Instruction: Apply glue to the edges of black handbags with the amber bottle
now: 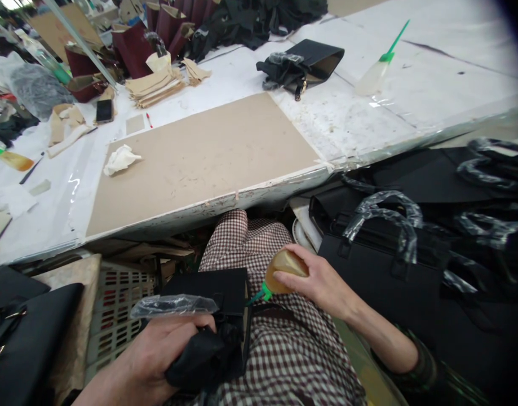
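Observation:
On the lap lies a black bag (229, 287) with a plastic-wrapped handle (174, 305). My left hand (157, 352) is closed on the bag's lower left part, where dark fabric bunches up beside the fingers. Fingers of my right hand (313, 276) wrap round a squeeze bottle (284, 270) of amber liquid with a green nozzle. The nozzle tip points left and meets the bag's right edge; whether it touches is too small to tell.
A white-covered table (347, 118) ahead bears a beige board (208, 152), crumpled tissue (121, 159), a black bag piece (313, 62) and another bottle (376, 76). Black bags (381, 276) crowd the right; a plastic crate (119, 304) and more bags (34, 327) stand left.

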{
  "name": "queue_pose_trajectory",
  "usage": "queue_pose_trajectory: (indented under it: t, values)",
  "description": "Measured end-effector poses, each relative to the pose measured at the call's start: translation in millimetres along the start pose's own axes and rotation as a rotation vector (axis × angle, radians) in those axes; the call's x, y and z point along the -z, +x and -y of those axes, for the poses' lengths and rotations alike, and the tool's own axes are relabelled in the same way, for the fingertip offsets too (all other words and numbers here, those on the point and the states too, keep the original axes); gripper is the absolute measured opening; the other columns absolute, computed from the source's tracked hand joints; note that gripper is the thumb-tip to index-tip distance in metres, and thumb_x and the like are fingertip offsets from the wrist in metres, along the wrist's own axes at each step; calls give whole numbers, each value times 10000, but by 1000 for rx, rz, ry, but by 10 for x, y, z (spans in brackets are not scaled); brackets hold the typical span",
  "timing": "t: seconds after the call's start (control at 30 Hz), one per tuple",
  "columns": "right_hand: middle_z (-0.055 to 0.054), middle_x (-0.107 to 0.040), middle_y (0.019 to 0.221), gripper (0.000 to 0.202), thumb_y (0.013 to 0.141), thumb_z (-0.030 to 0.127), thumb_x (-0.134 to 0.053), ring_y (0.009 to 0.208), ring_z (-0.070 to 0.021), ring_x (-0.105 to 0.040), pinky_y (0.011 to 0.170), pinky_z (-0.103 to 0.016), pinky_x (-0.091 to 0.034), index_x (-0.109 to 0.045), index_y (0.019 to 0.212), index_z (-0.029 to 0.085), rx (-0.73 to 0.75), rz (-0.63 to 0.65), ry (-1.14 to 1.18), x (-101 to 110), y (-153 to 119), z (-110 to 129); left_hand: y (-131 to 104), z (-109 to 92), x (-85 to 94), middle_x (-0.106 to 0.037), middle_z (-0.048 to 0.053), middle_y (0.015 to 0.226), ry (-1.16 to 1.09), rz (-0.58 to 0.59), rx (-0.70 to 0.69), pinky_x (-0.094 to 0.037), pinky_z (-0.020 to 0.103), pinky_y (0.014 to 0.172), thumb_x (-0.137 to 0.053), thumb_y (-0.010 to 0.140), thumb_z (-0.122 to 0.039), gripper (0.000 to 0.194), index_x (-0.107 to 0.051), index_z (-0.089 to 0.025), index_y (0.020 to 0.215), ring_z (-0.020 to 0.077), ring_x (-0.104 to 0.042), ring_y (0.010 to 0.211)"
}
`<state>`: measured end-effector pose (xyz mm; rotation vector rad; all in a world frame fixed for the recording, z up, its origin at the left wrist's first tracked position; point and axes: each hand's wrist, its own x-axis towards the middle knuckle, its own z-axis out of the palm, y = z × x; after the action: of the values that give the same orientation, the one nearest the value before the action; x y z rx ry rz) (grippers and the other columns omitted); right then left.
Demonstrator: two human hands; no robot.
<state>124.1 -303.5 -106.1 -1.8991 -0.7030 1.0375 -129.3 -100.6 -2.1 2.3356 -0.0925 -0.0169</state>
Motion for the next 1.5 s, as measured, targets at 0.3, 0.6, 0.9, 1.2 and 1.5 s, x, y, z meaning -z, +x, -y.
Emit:
queue_pose_trajectory:
  t: [0.3,0.6,0.9,1.2,1.5]
  values:
    - [42,-598,656,481,822,585,-716,447,-108,-481,401,-228,-393,-614,1118,219,-233,98,287,121,59,37,-39,17,-7,-763,68,1002,6,26,8,-578,189,752,-477,848,-20,295,-529,-215,1063,178,-760,899]
    - [41,-603,604,421,792,550,-742,411,-110,-494,361,-217,-394,-626,1008,208,-257,144,309,46,106,-12,37,46,8,-760,64,976,-4,22,9,-580,184,777,-493,865,-27,292,-542,-209,1088,177,-766,904]
    - [30,-612,634,348,822,498,-727,395,-64,-440,341,-166,-351,-638,935,181,-236,212,505,83,-25,21,-13,86,-7,-771,73,1000,-2,15,28,-586,198,781,-517,891,-58,298,-554,-207,1147,178,-764,895]
    - [2,-634,688,392,808,514,-771,419,-74,-459,343,-168,-385,-665,992,185,-219,213,687,67,-329,244,25,102,-24,-746,88,971,-57,12,9,-569,210,745,-529,968,-115,170,-569,-187,1116,185,-747,889]
    - [15,-643,722,459,822,552,-778,463,-75,-483,380,-165,-413,-639,1081,199,-182,209,561,90,-334,155,-27,101,-24,-730,60,954,-55,37,27,-539,194,751,-532,903,-41,236,-542,-192,1084,158,-726,853]
